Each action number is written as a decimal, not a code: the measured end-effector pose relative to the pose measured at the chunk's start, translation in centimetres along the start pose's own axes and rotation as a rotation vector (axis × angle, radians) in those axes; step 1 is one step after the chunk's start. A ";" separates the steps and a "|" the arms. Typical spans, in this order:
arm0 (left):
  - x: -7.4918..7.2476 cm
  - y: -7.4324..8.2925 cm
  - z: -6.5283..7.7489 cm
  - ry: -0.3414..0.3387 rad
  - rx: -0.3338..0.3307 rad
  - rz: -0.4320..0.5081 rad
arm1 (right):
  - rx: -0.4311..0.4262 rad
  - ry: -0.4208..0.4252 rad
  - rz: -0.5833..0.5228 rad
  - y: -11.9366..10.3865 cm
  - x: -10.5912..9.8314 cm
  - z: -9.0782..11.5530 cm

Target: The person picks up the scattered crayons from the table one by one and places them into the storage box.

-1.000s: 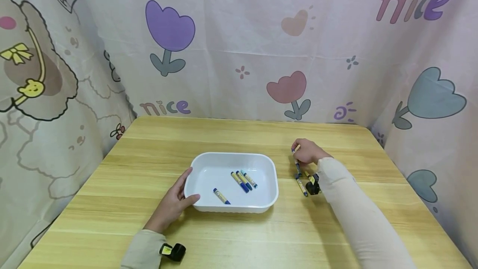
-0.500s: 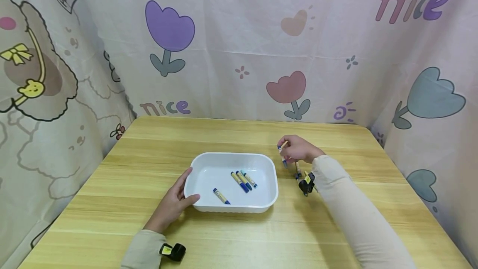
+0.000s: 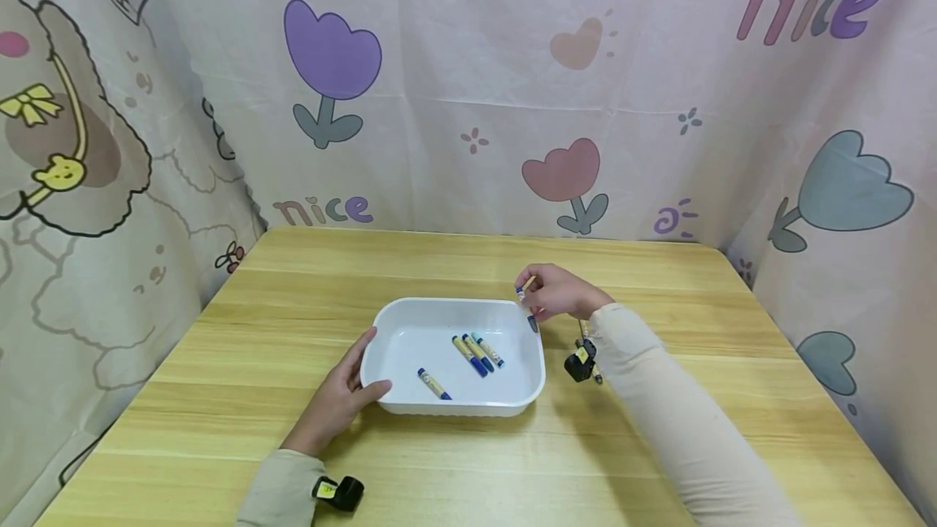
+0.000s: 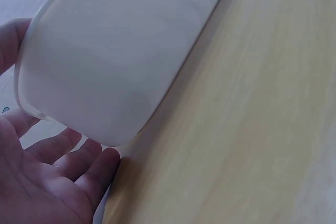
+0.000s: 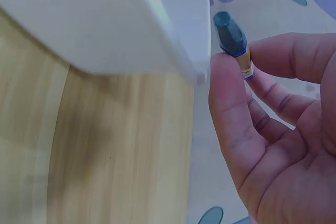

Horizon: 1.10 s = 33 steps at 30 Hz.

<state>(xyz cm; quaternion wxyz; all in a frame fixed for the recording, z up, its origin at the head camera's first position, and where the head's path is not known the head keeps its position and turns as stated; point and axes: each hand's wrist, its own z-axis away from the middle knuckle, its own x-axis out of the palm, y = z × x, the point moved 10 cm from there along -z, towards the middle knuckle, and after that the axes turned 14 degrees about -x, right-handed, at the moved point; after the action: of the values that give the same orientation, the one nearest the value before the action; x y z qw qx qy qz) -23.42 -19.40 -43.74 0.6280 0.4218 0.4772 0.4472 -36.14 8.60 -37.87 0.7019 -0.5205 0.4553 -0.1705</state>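
Right wrist view: yellowish crayon (image 5: 233, 40), one tapered end dark teal.

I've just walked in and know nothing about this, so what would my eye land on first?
Likely the white tray in mid-table, with four small crayon-like sticks inside and the left hand gripping its left side. By its far right corner, the right hand pinches a dark-tipped stick. Behind, a big purple tulip is printed on the pale curtain.
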 end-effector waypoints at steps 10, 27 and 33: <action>0.0 -0.1 0.0 0.004 -0.005 -0.005 | 0.002 -0.057 0.030 -1.2 2.8 -1.2; -0.1 -0.2 -0.2 -0.009 0.009 0.005 | 0.029 -0.184 0.081 -2.8 7.6 -3.0; -0.1 -0.3 -0.3 -0.001 0.003 -0.002 | 0.023 -0.227 0.086 -3.4 9.1 -3.1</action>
<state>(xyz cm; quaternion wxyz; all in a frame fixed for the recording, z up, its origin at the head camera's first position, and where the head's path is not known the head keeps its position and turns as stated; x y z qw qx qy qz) -23.69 -19.55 -44.10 0.6280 0.4225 0.4778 0.4458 -33.06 -1.06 -39.17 0.7615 -0.5085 0.3927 -0.0854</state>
